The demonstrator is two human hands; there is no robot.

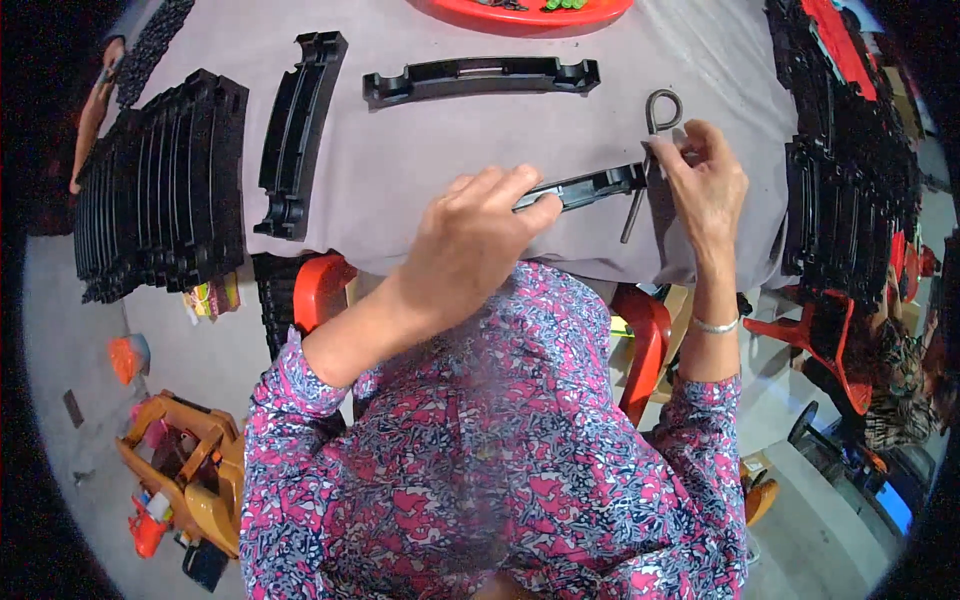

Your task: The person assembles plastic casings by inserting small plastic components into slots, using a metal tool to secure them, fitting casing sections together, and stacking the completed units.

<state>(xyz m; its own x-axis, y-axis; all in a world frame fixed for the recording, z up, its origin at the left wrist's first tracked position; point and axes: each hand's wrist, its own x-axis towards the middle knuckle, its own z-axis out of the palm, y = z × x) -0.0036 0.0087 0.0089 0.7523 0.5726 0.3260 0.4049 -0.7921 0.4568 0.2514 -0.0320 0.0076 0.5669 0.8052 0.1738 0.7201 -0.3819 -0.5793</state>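
I can make out no readable text, label, number or sign in any part of the frame.

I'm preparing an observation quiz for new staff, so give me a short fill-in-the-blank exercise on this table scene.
1. The person's ____ hand grips a long black part.
2. The metal rod by the right hand has its upper end bent into a ____.
3. A bracelet circles the ____ wrist.
4. The tray is coloured ____.
Missing words: left; loop; right; red.

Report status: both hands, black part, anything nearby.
Left hand gripping black part. Right hand at looped metal rod, beside part's end. Second black part lies beyond.
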